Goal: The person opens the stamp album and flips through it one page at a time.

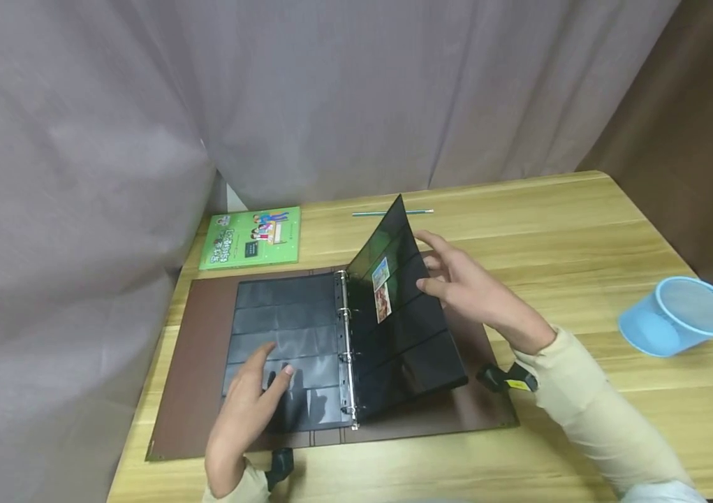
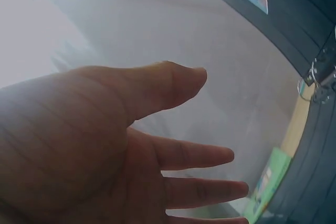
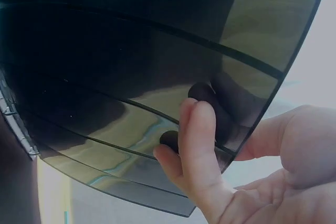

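Observation:
A brown ring binder, a stamp album with black pocket pages, lies open on the table. My right hand pinches the outer edge of the raised black pages, thumb on one face and fingers on the other; the right wrist view shows the fingers against the glossy page. Two small stamps sit in pockets of the raised page. Over the flat left page is my left hand, fingers extended, holding nothing. Metal rings run down the binder's middle.
A green book lies behind the binder at the left. A pencil lies at the back, partly covered by the raised pages. To the right is a blue mesh-like cup. A grey curtain hangs along the table's back.

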`<state>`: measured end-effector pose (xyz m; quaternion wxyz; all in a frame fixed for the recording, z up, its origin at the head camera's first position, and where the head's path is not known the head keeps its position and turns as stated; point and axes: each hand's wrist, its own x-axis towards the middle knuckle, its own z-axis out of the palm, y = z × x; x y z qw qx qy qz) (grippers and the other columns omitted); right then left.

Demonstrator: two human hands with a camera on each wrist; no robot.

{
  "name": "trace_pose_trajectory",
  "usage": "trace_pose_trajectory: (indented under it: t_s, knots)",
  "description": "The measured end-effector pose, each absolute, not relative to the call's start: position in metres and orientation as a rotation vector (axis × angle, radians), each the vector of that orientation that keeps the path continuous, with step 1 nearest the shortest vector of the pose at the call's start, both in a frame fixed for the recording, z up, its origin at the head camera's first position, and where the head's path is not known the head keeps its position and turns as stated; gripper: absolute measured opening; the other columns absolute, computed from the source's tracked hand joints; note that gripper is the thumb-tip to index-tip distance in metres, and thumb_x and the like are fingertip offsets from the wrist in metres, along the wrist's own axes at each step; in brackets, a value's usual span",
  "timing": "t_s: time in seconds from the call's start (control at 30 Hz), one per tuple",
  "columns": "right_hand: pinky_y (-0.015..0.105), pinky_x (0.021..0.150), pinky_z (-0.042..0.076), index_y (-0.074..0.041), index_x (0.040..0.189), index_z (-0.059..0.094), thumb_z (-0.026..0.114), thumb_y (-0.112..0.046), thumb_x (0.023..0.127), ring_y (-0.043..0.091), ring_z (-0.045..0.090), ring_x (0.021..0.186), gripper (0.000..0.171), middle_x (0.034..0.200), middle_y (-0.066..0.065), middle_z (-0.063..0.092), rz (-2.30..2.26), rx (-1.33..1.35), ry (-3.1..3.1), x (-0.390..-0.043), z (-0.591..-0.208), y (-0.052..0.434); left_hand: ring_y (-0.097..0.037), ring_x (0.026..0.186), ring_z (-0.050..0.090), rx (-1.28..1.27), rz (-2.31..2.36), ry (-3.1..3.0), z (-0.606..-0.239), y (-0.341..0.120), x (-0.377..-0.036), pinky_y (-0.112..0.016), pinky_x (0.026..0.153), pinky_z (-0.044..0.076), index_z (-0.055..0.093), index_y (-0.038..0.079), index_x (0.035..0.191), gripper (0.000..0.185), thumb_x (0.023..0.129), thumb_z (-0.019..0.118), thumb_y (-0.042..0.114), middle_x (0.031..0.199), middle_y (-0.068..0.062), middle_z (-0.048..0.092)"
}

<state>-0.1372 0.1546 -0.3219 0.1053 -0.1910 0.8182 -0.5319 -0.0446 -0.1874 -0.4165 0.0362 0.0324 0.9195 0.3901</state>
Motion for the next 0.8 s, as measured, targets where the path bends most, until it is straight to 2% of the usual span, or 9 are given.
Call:
trace_pose_trajectory:
  t_s: [0.13,0.2,0.27,0.37,0.43,0.53,0.7,0.8]
  knots:
    - [0.026,0.049,0.043,0.000,0.160,0.014,0.055,0.006,0.096,0.014,0.049,0.057,0.075,0.127,0.031,0.061,-1.565,-0.564,2.408,-0.138,-0.317,0.152,-0.044,0.143,0.035,0.111,1.186,2.827,-0.412,-0.183,-0.047,-0.061,0.114,0.029,0.038,0.000,0.152,0.061,0.104,0.058,0.031,0.156,-0.024,0.039]
    - [0.025,0.049,0.042,-0.002,0.160,0.015,0.055,0.005,0.097,0.013,0.048,0.056,0.075,0.125,0.030,0.061,-1.562,-0.558,2.410,-0.138,-0.314,0.150,-0.044,0.144,0.034,0.112,1.184,2.825,-0.410,-0.181,-0.049,-0.061,0.115,0.028,0.037,0.001,0.153,0.062,0.104,0.058,0.032,0.157,-0.023,0.038]
    - [0.026,0.051,0.044,-0.002,0.160,0.016,0.055,0.004,0.097,0.015,0.053,0.063,0.074,0.126,0.030,0.061,-1.560,-0.560,2.411,-0.138,-0.312,0.147,-0.043,0.144,0.034,0.122,1.185,2.827,-0.408,-0.178,-0.051,-0.061,0.114,0.028,0.036,0.002,0.154,0.063,0.104,0.058,0.033,0.157,-0.022,0.037]
    - [0.028,0.057,0.049,-0.002,0.160,0.017,0.055,0.003,0.097,0.022,0.062,0.084,0.074,0.129,0.031,0.059,-1.562,-0.566,2.414,-0.138,-0.310,0.143,-0.043,0.144,0.033,0.147,1.197,2.837,-0.405,-0.175,-0.051,-0.062,0.114,0.028,0.035,0.003,0.155,0.064,0.104,0.058,0.035,0.158,-0.022,0.036]
    - [0.029,0.060,0.050,-0.001,0.159,0.017,0.056,0.003,0.097,0.028,0.062,0.095,0.073,0.130,0.032,0.058,-1.567,-0.568,2.414,-0.138,-0.310,0.141,-0.043,0.145,0.033,0.167,1.210,2.840,-0.403,-0.172,-0.051,-0.062,0.114,0.028,0.034,0.004,0.155,0.065,0.104,0.058,0.035,0.159,-0.022,0.035]
    - [0.029,0.063,0.050,-0.002,0.159,0.017,0.055,0.004,0.097,0.030,0.062,0.098,0.073,0.129,0.031,0.058,-1.572,-0.574,2.414,-0.138,-0.309,0.138,-0.043,0.145,0.032,0.200,1.229,2.843,-0.401,-0.169,-0.050,-0.062,0.115,0.027,0.034,0.005,0.156,0.065,0.103,0.059,0.035,0.159,-0.022,0.034]
    - [0.029,0.060,0.049,-0.004,0.160,0.019,0.056,0.002,0.097,0.027,0.060,0.085,0.073,0.129,0.030,0.059,-1.569,-0.563,2.410,-0.139,-0.308,0.132,-0.044,0.144,0.033,0.251,1.235,2.859,-0.400,-0.166,-0.051,-0.063,0.114,0.027,0.036,0.005,0.155,0.064,0.103,0.059,0.036,0.158,-0.022,0.036]
    - [0.028,0.062,0.049,-0.003,0.160,0.019,0.056,0.002,0.097,0.026,0.061,0.088,0.073,0.133,0.029,0.057,-1.577,-0.568,2.404,-0.140,-0.308,0.128,-0.045,0.143,0.035,0.275,1.228,2.870,-0.400,-0.164,-0.052,-0.063,0.113,0.028,0.037,0.005,0.154,0.064,0.103,0.059,0.036,0.157,-0.022,0.037]
